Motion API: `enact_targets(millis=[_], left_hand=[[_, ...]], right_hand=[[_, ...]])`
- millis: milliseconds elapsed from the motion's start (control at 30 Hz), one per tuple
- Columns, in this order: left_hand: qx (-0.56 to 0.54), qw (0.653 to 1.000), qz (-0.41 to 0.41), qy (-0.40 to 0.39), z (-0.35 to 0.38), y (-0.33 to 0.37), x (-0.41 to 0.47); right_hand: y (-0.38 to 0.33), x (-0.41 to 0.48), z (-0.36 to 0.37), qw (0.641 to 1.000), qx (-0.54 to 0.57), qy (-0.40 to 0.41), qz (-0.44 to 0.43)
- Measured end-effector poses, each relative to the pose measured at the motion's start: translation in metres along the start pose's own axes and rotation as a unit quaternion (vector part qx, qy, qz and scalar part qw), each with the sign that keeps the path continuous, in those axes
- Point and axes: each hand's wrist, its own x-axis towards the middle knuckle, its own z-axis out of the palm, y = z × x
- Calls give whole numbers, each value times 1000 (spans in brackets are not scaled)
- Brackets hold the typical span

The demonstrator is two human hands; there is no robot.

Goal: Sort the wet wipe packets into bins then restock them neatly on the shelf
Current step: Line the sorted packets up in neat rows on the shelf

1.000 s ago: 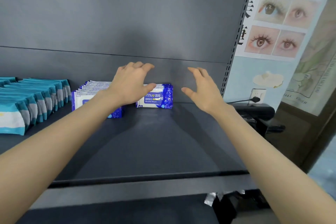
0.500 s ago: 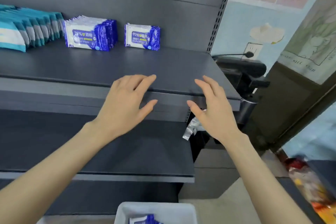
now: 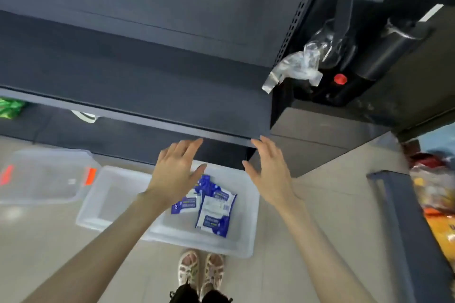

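Observation:
Blue and white wet wipe packets [image 3: 214, 211] lie in a clear plastic bin [image 3: 248, 236] on the floor below me. My left hand [image 3: 176, 172] hovers over the bin's far side with fingers spread and holds nothing. My right hand [image 3: 268, 172] hangs to the right of it, fingers straight, also empty. Both hands are above the packets and apart from them. The dark grey shelf [image 3: 138, 86] juts out above and behind the bin.
A second clear bin [image 3: 105, 194] sits left of the first, and a clear lid with orange clips [image 3: 44, 177] lies further left. Green packets [image 3: 9, 108] show on a lower shelf at far left. A crumpled plastic bag [image 3: 298, 66] hangs by black equipment [image 3: 349, 86]. My sandalled feet [image 3: 200, 270] stand close to the bin.
The view has swung down from the shelf with stocked packets to the floor bins. Both empty hands have come down from the shelf to above the bin with blue packets.

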Motion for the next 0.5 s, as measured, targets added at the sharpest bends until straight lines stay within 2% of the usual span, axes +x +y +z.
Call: enact_targets(millis=[200, 367, 500], left_hand=[[-53, 974, -143, -169, 113, -38, -40], [-99, 937, -247, -228, 208, -72, -73], [-143, 897, -341, -242, 275, -97, -93]], right_hand=[[57, -14, 122, 988, 27, -131, 78], [97, -29, 224, 968, 52, -201, 141], [127, -36, 298, 948, 85, -240, 189]])
